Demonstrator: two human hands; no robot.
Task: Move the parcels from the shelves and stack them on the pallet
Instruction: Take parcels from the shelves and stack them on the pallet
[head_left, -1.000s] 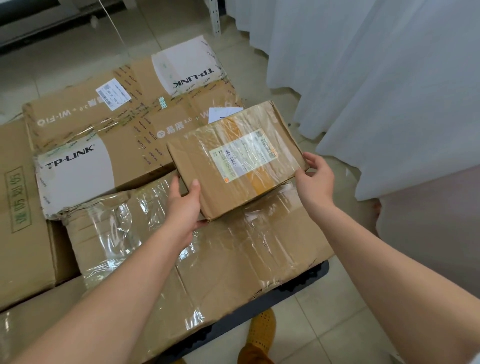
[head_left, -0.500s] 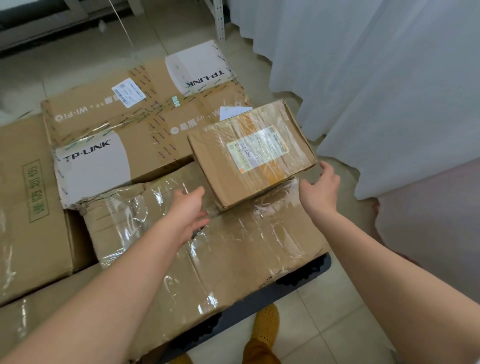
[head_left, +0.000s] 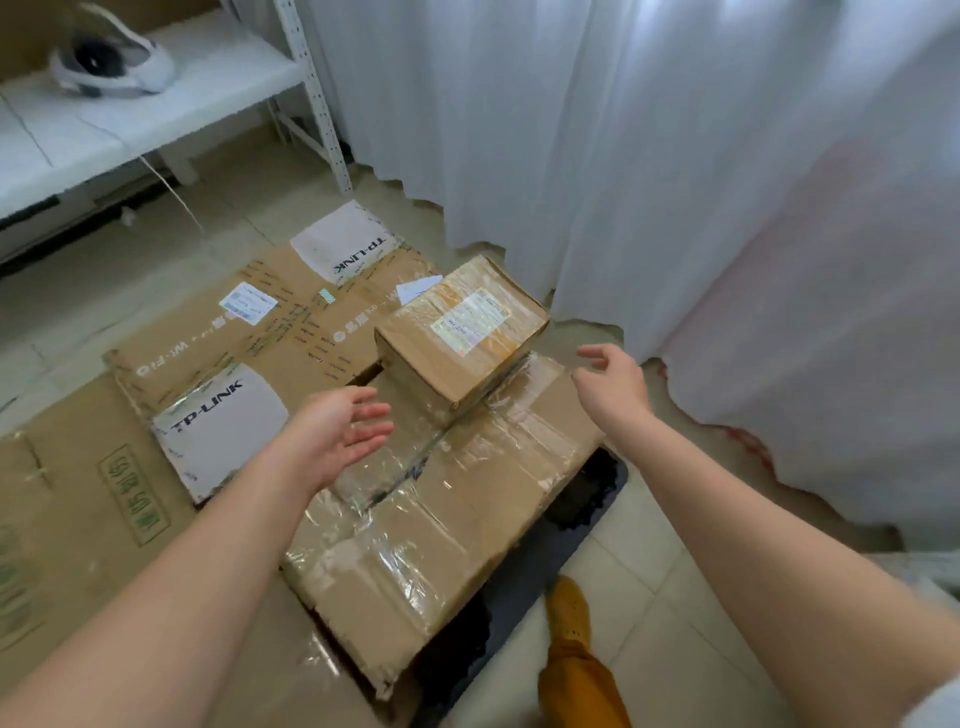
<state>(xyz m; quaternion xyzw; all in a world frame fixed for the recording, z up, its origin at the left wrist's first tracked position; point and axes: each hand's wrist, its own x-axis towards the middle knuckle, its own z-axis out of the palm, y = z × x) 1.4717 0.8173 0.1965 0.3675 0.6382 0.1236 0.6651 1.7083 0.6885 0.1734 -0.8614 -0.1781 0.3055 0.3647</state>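
both arms reach forward over the stack, and neither hand holds anything. the left hand (head_left: 340, 439) is palm up with its fingers spread and nearly straight, hanging above the big tape-wrapped carton (head_left: 447, 525) and clear of the small parcel (head_left: 460, 338). the right hand (head_left: 613, 379) is turned on edge with loosely relaxed fingers, just beside the small parcel's right end and not touching it. the small parcel lies flat, label up, on the far end of the tape-wrapped carton, with one corner over the tp-link box (head_left: 270, 358) behind it. that flat tp-link box lies alongside, and a plain brown carton with green print (head_left: 88, 514) fills the left side. the dark pallet (head_left: 587, 499) shows beneath the wrapped carton's right edge. the floor (head_left: 649, 571) is pale tile. white curtains (head_left: 649, 156) hang along the right and far side. a white metal shelf (head_left: 156, 98) at the upper left carries a white and dark headset-like object (head_left: 111, 62). an orange shoe (head_left: 569, 608) stands by the pallet.
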